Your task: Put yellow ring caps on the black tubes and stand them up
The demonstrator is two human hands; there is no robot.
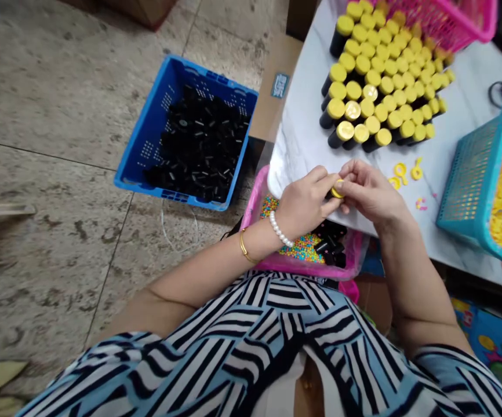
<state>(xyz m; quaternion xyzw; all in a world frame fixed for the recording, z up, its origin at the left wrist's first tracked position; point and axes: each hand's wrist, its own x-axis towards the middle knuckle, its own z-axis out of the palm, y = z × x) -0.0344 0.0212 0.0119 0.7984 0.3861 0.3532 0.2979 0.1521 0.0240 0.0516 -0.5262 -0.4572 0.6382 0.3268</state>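
Above the pink tray, my left hand (305, 202) is closed around a small black container with a yellow cap (338, 189). My right hand (370, 194) pinches the yellow cap from the other side, so both hands meet on it. My fingers hide most of the container. Just beyond them, rows of black containers with yellow caps (381, 75) stand upright on the white marbled table (298, 156). A few loose yellow ring pieces (400, 169) lie to the right of my right hand, with small pink and yellow bits beside them.
The pink tray (257, 200) below my hands holds coloured beads and black containers. A blue basket (135, 139) of black containers is on the floor at left. At right stands a teal basket (464, 174) of yellow pieces. A pink basket (446, 26) sits at the back.
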